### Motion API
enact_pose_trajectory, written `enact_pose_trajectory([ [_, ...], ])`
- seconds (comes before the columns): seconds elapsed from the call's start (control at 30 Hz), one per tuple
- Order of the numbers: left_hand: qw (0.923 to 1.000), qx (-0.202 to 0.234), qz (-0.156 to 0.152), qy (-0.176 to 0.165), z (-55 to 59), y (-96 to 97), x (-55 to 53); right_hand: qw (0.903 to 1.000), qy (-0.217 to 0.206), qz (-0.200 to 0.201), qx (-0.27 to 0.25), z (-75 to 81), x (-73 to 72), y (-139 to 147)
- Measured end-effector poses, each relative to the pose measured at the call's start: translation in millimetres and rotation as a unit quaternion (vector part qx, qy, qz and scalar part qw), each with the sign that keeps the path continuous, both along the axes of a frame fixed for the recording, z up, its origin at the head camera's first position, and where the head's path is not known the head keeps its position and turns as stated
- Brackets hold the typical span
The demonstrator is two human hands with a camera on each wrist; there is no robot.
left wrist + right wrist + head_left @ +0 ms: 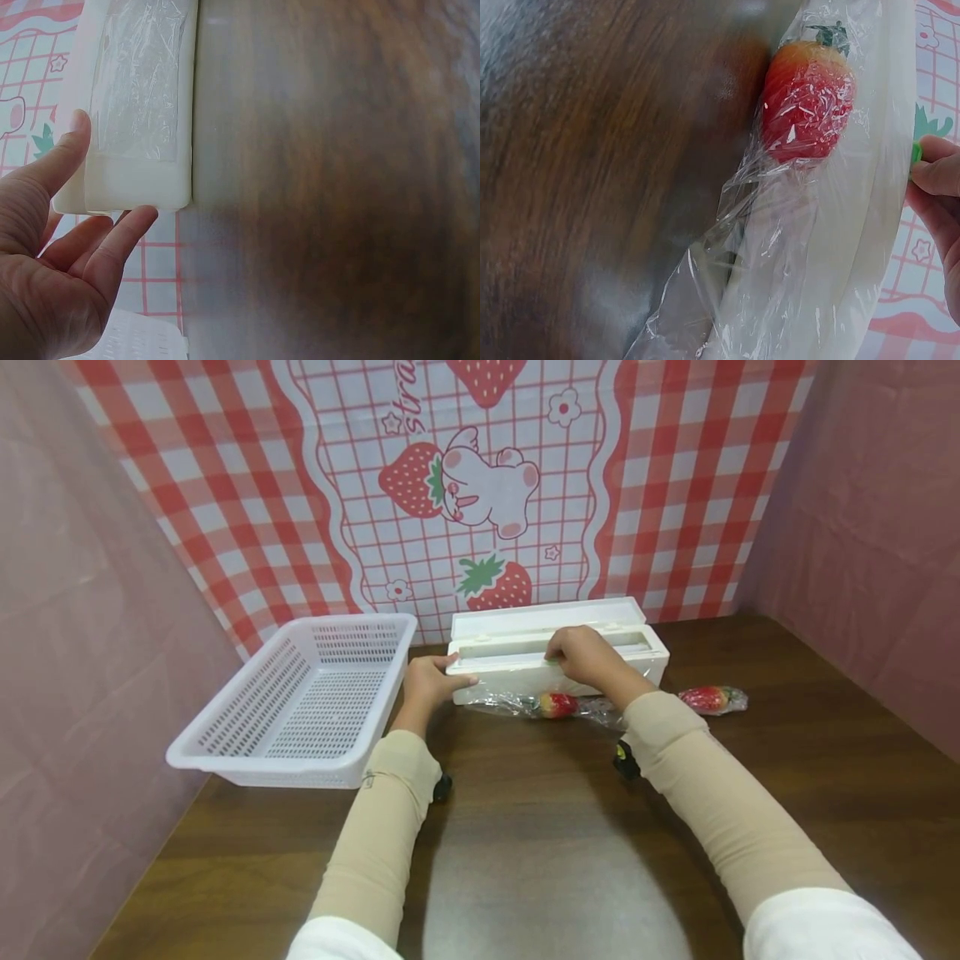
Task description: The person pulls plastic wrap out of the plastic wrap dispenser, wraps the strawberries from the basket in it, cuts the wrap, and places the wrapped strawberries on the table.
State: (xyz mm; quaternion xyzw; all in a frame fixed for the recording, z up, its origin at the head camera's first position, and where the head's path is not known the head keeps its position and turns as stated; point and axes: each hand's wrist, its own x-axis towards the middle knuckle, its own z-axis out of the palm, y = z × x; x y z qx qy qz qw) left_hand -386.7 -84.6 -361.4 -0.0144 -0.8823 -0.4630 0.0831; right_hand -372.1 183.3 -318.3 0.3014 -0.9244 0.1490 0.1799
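Observation:
A long white box (487, 681), which looks like a cling film dispenser, stands on the table with its lid (551, 614) tipped back. Clear film (780, 225) hangs over its front. At the box's left end, my left hand (427, 687) holds the corner between thumb and fingers. My right hand (583, 653) pinches a small green piece (916, 153) at the box's top edge, mostly hidden by the fingers. Before the box lies a red and yellow strawberry (558, 705) in the film. Another wrapped strawberry (703, 698) lies to its right, beyond the right forearm.
A white perforated plastic basket (352, 764) stands on the left of the brown wooden table (540, 860). Behind the box hangs a red checked cloth (675, 502) with strawberry prints. Pink cloth walls (870, 527) close off both sides.

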Motion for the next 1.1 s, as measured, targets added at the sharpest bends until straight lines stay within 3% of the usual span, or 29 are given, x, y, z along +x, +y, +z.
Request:
enact_pose_trajectory([
  [1.1, 1.0, 0.0, 0.003, 0.008, 1.1, 0.8, 2.4, 0.9999, 0.004, -0.011, -0.007, -1.5, 3.5, 20.9],
])
